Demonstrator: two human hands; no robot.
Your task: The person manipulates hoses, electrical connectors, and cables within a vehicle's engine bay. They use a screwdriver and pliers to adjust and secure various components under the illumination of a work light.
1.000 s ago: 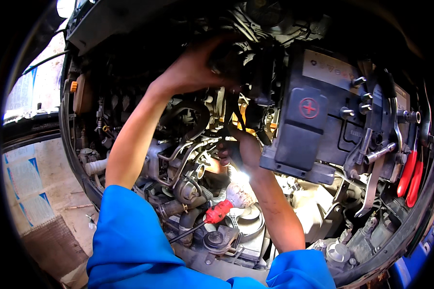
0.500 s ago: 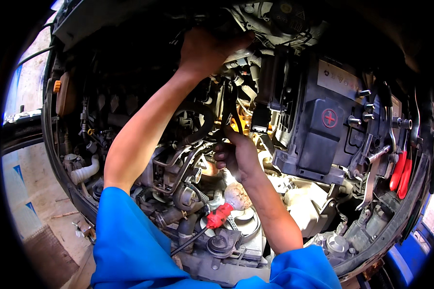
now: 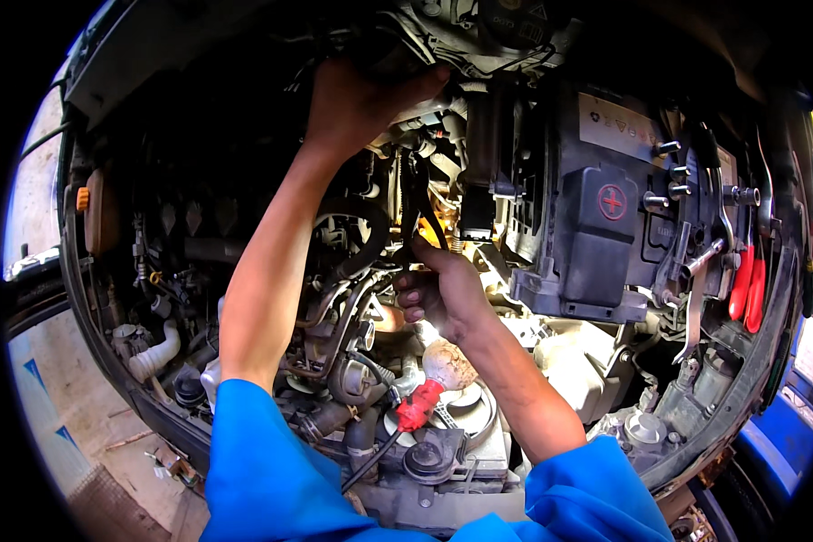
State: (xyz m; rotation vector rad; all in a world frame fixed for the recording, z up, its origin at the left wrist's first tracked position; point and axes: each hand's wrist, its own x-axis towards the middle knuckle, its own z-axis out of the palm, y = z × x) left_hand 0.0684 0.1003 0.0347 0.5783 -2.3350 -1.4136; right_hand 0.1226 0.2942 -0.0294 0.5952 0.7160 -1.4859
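Note:
High in the engine bay, my left hand (image 3: 357,101) reaches in, thumb along a pale part, its other fingers curled out of sight. Lower at centre, my right hand (image 3: 447,289) has bent fingers, thumb tip against a narrow black part (image 3: 429,217) that runs upward; what it holds is unclear. Just below that hand is a lit, dirty whitish bulb-shaped piece (image 3: 449,361) with a red piece (image 3: 417,408) attached and a dark rod leading down from it. Right of both hands sits the black battery (image 3: 596,244), its terminal cover marked with a red plus.
Loose sockets (image 3: 673,190), a wrench (image 3: 694,325) and red-handled pliers (image 3: 752,294) lie along the battery's right side. A hose (image 3: 357,221) loops between my arms. The bay's dark rim (image 3: 126,379) borders the left; pale white pipe (image 3: 158,352) stands inside it.
Over the last second my left hand shifted up and leftward against the engine, thumb now showing along a part. My right hand stayed near the same spot. The view has shifted slightly.

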